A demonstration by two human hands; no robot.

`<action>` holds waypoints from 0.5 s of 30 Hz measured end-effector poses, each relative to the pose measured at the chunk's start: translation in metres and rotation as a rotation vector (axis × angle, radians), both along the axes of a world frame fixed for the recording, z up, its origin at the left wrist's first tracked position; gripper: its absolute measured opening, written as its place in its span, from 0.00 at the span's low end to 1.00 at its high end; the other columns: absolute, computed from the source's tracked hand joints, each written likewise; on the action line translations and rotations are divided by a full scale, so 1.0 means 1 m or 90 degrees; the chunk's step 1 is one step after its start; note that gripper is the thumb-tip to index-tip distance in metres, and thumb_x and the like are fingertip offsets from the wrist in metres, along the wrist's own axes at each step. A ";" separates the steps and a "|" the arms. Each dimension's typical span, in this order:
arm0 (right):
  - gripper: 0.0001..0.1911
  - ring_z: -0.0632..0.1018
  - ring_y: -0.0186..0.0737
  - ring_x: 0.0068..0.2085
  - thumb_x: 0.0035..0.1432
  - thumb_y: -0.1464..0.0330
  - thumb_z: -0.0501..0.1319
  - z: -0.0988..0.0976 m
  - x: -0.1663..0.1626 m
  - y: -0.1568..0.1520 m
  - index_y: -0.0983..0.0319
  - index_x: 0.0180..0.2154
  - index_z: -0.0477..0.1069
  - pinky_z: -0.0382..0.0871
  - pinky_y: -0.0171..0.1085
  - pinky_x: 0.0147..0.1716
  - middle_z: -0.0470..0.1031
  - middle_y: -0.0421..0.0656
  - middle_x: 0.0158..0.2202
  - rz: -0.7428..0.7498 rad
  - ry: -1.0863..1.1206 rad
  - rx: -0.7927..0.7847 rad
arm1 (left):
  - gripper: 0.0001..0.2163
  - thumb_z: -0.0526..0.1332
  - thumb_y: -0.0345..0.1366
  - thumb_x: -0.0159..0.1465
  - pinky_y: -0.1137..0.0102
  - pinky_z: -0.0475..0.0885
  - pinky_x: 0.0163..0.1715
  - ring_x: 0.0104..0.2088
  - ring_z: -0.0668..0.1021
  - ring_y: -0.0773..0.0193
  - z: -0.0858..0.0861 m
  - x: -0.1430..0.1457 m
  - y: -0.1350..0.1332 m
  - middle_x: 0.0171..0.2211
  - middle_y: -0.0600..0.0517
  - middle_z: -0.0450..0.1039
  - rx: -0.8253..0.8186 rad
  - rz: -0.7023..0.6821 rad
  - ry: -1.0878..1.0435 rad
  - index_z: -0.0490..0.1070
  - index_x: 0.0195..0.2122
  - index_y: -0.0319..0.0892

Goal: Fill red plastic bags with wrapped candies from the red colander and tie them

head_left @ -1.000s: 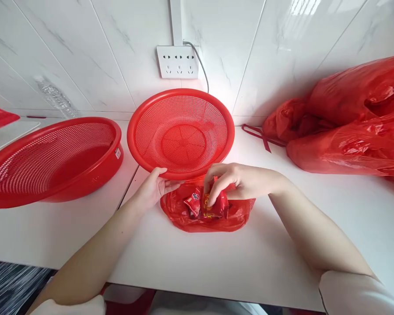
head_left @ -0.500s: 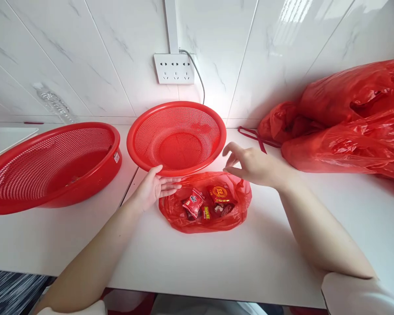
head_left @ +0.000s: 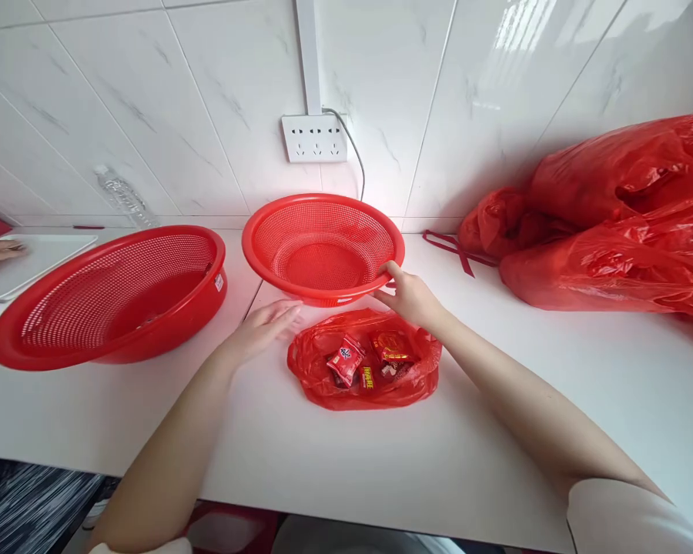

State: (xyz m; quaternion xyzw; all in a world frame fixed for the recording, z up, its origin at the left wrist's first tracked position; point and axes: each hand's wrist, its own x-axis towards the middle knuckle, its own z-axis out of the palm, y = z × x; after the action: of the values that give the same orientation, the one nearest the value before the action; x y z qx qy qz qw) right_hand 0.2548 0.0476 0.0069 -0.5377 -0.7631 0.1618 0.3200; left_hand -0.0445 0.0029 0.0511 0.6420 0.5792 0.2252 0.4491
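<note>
Since the earlier frame, the right hand (head_left: 411,298) has moved from the open red bag's (head_left: 317,387) back edge to the colander (head_left: 323,265) behind the bag, gripping its rim, while the blurred left hand (head_left: 266,327) has left that rim and is released, fingers outstretched, near the bag's back-left corner. The glossy, crumpled bag shows one white-lettered packet (head_left: 346,358), one gold-printed packet (head_left: 391,346) and one yellow-lettered label (head_left: 367,377), all too small to read surely; a second colander (head_left: 150,344), bearing one white sticker (head_left: 219,281), stands left of the bag.
</note>
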 end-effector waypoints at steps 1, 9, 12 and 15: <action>0.13 0.80 0.45 0.39 0.57 0.62 0.61 0.000 0.001 0.000 0.57 0.43 0.61 0.72 0.41 0.40 0.77 0.44 0.40 -0.004 0.004 -0.005 | 0.23 0.56 0.55 0.61 0.58 0.69 0.51 0.48 0.77 0.52 0.002 -0.006 0.001 0.48 0.46 0.75 0.114 0.007 0.080 0.71 0.50 0.46; 0.14 0.78 0.40 0.30 0.56 0.62 0.60 -0.003 0.006 0.004 0.55 0.43 0.60 0.69 0.39 0.38 0.76 0.40 0.37 0.000 0.039 -0.028 | 0.21 0.60 0.38 0.60 0.45 0.49 0.60 0.54 0.68 0.42 0.003 -0.053 0.013 0.51 0.37 0.69 0.558 0.350 0.611 0.65 0.55 0.41; 0.14 0.78 0.41 0.33 0.55 0.62 0.60 -0.004 0.006 0.004 0.56 0.43 0.61 0.69 0.38 0.37 0.76 0.40 0.37 -0.003 0.032 -0.024 | 0.27 0.56 0.35 0.61 0.47 0.59 0.52 0.49 0.71 0.42 -0.003 -0.062 0.017 0.47 0.36 0.71 0.504 0.377 0.647 0.56 0.62 0.39; 0.14 0.78 0.42 0.35 0.55 0.62 0.60 -0.002 0.005 0.002 0.56 0.43 0.61 0.68 0.38 0.37 0.77 0.41 0.38 0.005 0.024 -0.019 | 0.24 0.51 0.32 0.61 0.49 0.61 0.45 0.49 0.72 0.42 -0.009 -0.072 0.020 0.44 0.37 0.72 0.499 0.356 0.615 0.59 0.61 0.38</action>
State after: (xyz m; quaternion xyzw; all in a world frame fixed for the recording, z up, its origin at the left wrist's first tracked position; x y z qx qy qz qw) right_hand 0.2603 0.0493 0.0046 -0.5360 -0.7567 0.1844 0.3257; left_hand -0.1164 0.0227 0.0417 0.6117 0.7346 0.2142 -0.2008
